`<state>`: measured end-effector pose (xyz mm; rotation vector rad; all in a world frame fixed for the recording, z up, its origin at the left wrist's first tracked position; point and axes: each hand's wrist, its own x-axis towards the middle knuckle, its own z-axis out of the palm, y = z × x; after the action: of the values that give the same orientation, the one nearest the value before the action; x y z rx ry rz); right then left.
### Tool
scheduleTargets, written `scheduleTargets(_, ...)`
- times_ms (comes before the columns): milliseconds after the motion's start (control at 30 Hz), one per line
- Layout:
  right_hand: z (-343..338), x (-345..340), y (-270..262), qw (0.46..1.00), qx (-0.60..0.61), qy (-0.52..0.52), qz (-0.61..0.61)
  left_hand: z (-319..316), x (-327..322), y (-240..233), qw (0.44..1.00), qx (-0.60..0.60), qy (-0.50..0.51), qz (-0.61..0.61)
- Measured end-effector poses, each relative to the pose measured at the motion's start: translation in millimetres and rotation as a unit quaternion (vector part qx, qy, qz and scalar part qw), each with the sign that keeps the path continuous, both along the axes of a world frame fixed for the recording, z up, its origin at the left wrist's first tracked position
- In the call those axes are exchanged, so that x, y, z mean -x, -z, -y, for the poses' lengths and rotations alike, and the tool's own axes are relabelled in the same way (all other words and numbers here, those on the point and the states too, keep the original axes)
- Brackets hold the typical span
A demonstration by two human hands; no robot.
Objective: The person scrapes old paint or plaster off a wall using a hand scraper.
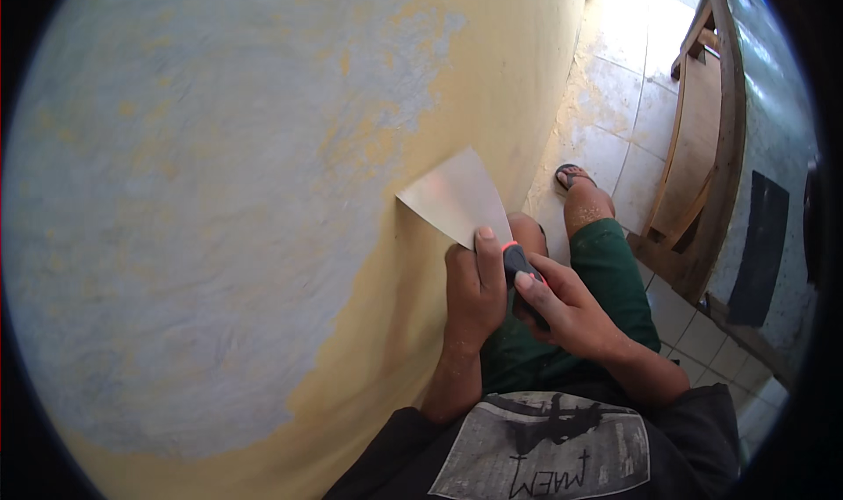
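Observation:
My right hand (566, 302) grips the dark handle of a broad putty knife (461, 194), a scraper with red trim. One corner of its wide metal blade meets or nearly meets the wall (421, 269), at the edge between yellow paint and a bare greyish patch (230, 204). Beside the handle, my left hand (477, 296) has its fingers against the lower part of the blade, with the thumb or a finger laid on its face. Whether the left hand bears any of the tool's weight cannot be told.
Flakes of paint and dust lie on the white floor tiles (609, 95) along the wall's foot. A wooden furniture frame (714, 190) with a glossy top (764, 125) stands at the right. My sandalled foot (574, 177) rests between it and the wall.

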<state>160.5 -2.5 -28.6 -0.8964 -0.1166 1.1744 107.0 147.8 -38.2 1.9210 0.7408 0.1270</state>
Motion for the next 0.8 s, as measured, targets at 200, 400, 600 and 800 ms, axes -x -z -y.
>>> scheduleTargets(200,56,21,22,0.977,0.132,0.034,0.167,19,59,34,0.970,0.234,0.027,0.065)
scheduleTargets(400,68,55,5,0.930,0.091,0.037,0.353,47,113,41,0.899,0.418,-0.041,0.126)
scheduleTargets(600,55,105,0,0.839,0.030,0.113,0.531,53,142,20,0.862,0.466,-0.117,0.162)
scheduleTargets(800,47,106,-32,0.742,0.049,0.144,0.653,42,172,22,0.832,0.479,-0.022,0.278)
